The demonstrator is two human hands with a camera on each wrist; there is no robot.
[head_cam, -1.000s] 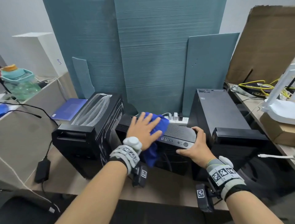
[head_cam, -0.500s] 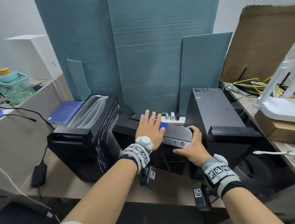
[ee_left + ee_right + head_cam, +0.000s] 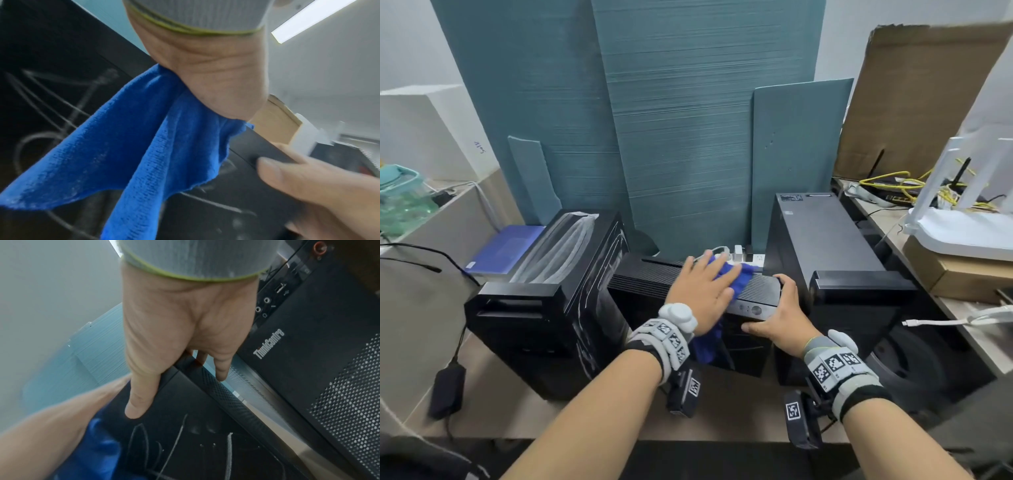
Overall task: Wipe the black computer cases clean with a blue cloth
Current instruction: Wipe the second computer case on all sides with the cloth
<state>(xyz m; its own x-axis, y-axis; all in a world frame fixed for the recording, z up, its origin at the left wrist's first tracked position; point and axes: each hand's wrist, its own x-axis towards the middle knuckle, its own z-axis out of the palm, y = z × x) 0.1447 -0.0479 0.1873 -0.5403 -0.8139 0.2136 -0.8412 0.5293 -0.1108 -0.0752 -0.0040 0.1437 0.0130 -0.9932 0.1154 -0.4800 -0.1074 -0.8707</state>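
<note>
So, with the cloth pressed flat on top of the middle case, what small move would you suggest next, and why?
Probably slide the left hand and the blue cloth toward the right edge of the middle case. The open palm already presses the cloth flat on the top panel, the right hand grips the front corner to steady the case, and the strip near that hand is uncovered.

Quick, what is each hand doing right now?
Left hand: open, fingers flat, pressing the blue cloth onto the middle computer case.
Right hand: closed around that case's front corner.
</note>
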